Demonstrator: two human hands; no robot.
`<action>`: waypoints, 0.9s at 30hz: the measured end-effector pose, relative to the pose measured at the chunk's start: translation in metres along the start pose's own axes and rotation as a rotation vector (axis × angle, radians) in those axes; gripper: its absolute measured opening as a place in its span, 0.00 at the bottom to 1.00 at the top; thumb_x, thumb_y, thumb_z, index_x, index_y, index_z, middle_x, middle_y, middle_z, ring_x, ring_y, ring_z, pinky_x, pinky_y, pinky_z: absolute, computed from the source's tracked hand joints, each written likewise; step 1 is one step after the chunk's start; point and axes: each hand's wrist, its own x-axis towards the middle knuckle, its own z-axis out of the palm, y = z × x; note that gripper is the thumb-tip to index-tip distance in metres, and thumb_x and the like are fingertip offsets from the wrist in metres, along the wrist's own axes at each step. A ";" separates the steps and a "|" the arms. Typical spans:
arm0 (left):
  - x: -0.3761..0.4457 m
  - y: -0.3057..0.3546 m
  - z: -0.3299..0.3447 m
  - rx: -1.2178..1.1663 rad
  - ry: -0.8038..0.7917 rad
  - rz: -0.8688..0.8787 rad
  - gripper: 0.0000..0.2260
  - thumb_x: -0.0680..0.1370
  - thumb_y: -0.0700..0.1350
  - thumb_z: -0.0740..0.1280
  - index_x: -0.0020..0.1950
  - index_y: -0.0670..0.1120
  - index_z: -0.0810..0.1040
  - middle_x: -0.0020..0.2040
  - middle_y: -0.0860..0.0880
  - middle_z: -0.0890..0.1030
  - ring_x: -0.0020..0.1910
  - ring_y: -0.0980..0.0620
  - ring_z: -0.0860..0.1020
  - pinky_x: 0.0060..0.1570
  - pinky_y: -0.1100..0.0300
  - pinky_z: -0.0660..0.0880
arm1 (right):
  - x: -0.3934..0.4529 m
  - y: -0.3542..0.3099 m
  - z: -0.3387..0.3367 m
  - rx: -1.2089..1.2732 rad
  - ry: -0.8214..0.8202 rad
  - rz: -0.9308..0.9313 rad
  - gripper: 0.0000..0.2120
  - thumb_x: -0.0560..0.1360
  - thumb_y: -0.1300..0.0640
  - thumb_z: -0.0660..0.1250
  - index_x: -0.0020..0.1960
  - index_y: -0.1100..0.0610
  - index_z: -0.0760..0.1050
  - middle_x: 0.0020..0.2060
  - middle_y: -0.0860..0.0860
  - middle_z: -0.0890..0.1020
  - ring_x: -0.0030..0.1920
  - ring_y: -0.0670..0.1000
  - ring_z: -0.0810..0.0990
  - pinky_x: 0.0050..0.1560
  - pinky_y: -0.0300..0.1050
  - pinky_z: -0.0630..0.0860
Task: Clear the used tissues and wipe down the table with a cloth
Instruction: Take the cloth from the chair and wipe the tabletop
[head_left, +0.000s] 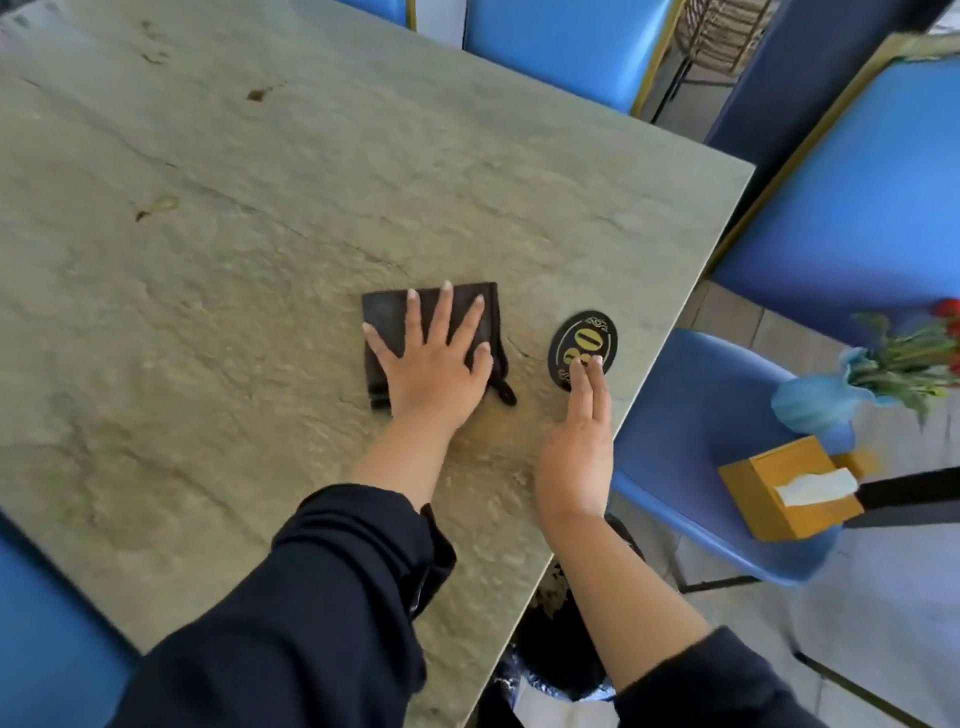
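You're in the wiping step now. No used tissues show on the table, so that part looks done, tho I can't see the whole top.

Nearest to you: your two arms in dark sleeves reach out over the near edge of the table.

Next out, your right hand is up on its side w/ fingers straight and close together. It holds nothing. Its fingertips are on or just over the black oval sign, at about 3 o'clock from the cloth. Can't tell if they really touch.

Your left hand is flat, fingers spread wide, pressing down on the dark folded cloth. The cloth lies on the table near the right edge, just beside the sign.

Farther out, at 10 to 11 o'clock from the cloth, you can see small brown spots on the table. Those look not yet wiped.

Next move, I think: lift or slide the sign out of the way w/ your right hand, then push the cloth under where it sat. Keep the left hand flat & press hard. Then go out to the far spots.

Off the table at 3 o'clock, a wooden tissue box and a blue vase of flowers sit on a blue chair. More blue chairs stand at 12 o'clock.
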 end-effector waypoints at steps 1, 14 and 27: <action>-0.009 0.003 0.002 0.016 0.026 0.082 0.24 0.80 0.61 0.44 0.76 0.65 0.45 0.79 0.56 0.43 0.78 0.46 0.40 0.66 0.26 0.41 | -0.002 -0.002 -0.002 0.007 0.014 -0.011 0.38 0.72 0.76 0.54 0.77 0.50 0.56 0.77 0.43 0.52 0.74 0.49 0.62 0.59 0.44 0.75; -0.095 -0.065 -0.029 -0.173 0.027 0.232 0.25 0.79 0.56 0.49 0.76 0.64 0.51 0.78 0.59 0.54 0.78 0.55 0.50 0.74 0.42 0.52 | -0.042 -0.050 0.003 0.036 0.116 -0.095 0.22 0.70 0.68 0.57 0.61 0.58 0.77 0.60 0.55 0.75 0.61 0.58 0.71 0.64 0.54 0.69; -0.044 -0.284 -0.043 -0.039 -0.108 0.120 0.25 0.80 0.63 0.47 0.76 0.66 0.45 0.79 0.59 0.42 0.78 0.50 0.43 0.73 0.37 0.42 | -0.075 -0.172 0.133 -0.557 -0.225 0.054 0.27 0.81 0.43 0.39 0.77 0.46 0.35 0.77 0.49 0.38 0.76 0.59 0.34 0.73 0.64 0.35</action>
